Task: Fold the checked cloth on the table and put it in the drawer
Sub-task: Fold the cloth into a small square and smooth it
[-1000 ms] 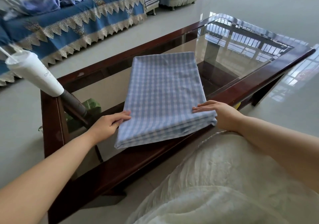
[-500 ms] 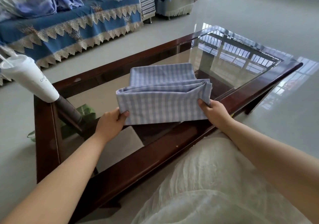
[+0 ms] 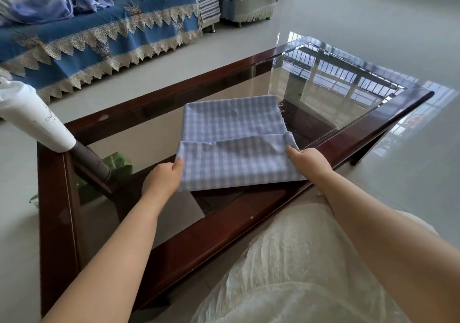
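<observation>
**Near half of the cloth folded over onto the far half**

Half a second ago both hands held the cloth's near edge raised in a standing fold; now that edge has been carried over and laid down across the middle, so the checked cloth (image 3: 234, 143) lies flat again as a shorter, doubled rectangle.

Left of the cloth, the left hand (image 3: 163, 179) grips its near-left corner, thumb on top of the fabric and the other fingers curled underneath. At the cloth's right side, the right hand (image 3: 307, 159) pinches the end of the folded-over edge, with a small bunch of fabric gathered above its fingertips. The hands are well apart, one at each end of the fold.

The cloth rests on the glass top of the table (image 3: 224, 233), toward its near wooden rail. Its long axis runs from near to far, tilted slightly rightward, and the fold's edge crosses it from left to right.

Far left of the cloth, a white cup (image 3: 32, 121) stands at the table's corner.
</observation>
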Demonstrator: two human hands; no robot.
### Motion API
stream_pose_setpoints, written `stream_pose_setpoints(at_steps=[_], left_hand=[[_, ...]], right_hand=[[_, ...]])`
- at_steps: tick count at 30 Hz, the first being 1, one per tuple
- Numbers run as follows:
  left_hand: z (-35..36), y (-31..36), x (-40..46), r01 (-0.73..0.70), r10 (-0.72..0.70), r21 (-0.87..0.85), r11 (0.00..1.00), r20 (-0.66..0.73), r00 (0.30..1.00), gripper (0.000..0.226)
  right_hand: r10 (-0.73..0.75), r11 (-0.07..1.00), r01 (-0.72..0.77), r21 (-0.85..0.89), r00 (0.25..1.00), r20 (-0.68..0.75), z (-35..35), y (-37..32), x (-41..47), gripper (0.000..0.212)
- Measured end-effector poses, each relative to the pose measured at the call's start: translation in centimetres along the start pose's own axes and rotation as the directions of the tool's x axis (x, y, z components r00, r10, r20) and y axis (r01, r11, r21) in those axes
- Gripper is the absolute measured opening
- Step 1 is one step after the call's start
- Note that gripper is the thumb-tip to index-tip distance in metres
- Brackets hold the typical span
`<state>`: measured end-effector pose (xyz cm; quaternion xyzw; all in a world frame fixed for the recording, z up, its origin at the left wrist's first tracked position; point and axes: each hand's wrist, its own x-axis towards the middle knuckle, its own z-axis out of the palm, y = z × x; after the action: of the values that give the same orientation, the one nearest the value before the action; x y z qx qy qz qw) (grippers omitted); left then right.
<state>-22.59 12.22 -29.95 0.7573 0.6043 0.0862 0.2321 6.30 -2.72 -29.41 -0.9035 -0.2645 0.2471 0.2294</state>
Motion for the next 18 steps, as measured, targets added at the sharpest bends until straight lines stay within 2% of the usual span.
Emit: stream_pose_setpoints(at_steps=[4,8,9,11,12,13,14,15,16,18], left_hand=[[0.2,-0.2,0.1,-0.035,0.035,0.012,0.999,-0.045,0.998,0.049],[0.3,0.4,0.0,0.007,0.0,0.072,0.997,-0.092,0.996,0.033],[0.2,0.8,-0.3,-0.014,0.032,0.143,0.99,-0.124,0.992,0.034],[0.5,1.2,-0.5,-0.211,0.309,0.389,0.897,-0.209,0.928,0.041],[0.7,1.8,-0.4,-0.357,0.49,0.475,0.804,-0.192,0.85,0.053],[0.8,2.3,-0.1,-0.507,0.627,0.499,0.703,-0.098,0.773,0.063],[1.0,2.8,0.2,-0.621,0.685,0.452,0.64,0.03,0.728,0.064],[1.3,3.4,0.4,-0.668,0.672,0.386,0.636,0.148,0.725,0.057],[1.8,3.6,0.6,-0.657,0.613,0.335,0.675,0.241,0.753,0.052],[2.8,3.3,1.1,-0.6,0.524,0.327,0.73,0.296,0.799,0.057]], right_hand=[[-0.02,1.0,0.021,0.02,1.0,-0.003,0.0,0.1,-0.2,0.052],[-0.058,0.998,0.061,0.027,0.995,-0.084,0.3,0.9,-0.3,0.035],[-0.062,0.998,0.064,0.017,0.993,-0.097,0.3,1.0,-0.4,0.033],[-0.076,0.996,0.072,-0.049,0.993,-0.095,0.3,0.9,-0.6,0.034],[-0.082,0.993,0.074,-0.09,0.993,-0.09,0.4,0.7,-0.8,0.036],[-0.084,0.989,0.072,-0.129,0.993,-0.088,0.4,0.5,-0.9,0.038],[-0.084,0.984,0.069,-0.167,0.993,-0.087,0.5,0.3,-0.9,0.04],[-0.081,0.978,0.063,-0.199,0.993,-0.088,0.6,0.1,-0.9,0.041],[-0.074,0.973,0.051,-0.227,0.993,-0.092,0.6,0.0,-0.9,0.042],[-0.053,0.968,0.028,-0.25,0.994,-0.095,0.6,0.0,-0.6,0.042]])
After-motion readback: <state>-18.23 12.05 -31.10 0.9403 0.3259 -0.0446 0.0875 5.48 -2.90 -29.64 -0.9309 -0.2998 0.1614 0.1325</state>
